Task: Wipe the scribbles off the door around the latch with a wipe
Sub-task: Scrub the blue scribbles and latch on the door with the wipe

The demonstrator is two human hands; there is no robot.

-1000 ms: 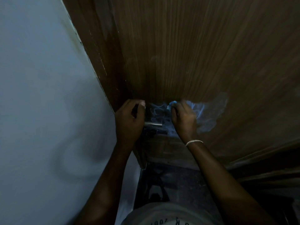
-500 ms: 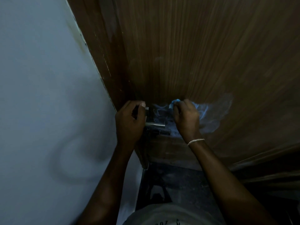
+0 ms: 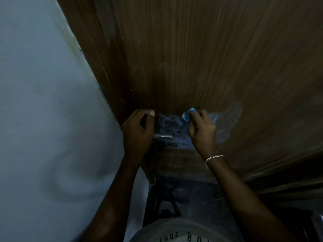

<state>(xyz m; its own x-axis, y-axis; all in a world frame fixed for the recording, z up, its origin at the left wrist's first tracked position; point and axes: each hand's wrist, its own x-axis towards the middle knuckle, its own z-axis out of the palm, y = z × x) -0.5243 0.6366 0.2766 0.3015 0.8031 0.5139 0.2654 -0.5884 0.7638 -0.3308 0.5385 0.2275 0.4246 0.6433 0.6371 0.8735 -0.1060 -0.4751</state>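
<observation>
Head view: right hand (image 3: 202, 131) holds wipe (image 3: 186, 116) against scribbles (image 3: 167, 124) above latch (image 3: 163, 136).

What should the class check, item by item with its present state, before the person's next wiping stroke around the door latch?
1. Wipe gripped in the right hand: ok.
2. Left hand gripping the door at its edge: ok.
3. Scribbles gone: not ok, pale lines show between the hands.
4. Latch free of the wipe: ok.
5. Wipe damp enough: cannot tell.
</observation>
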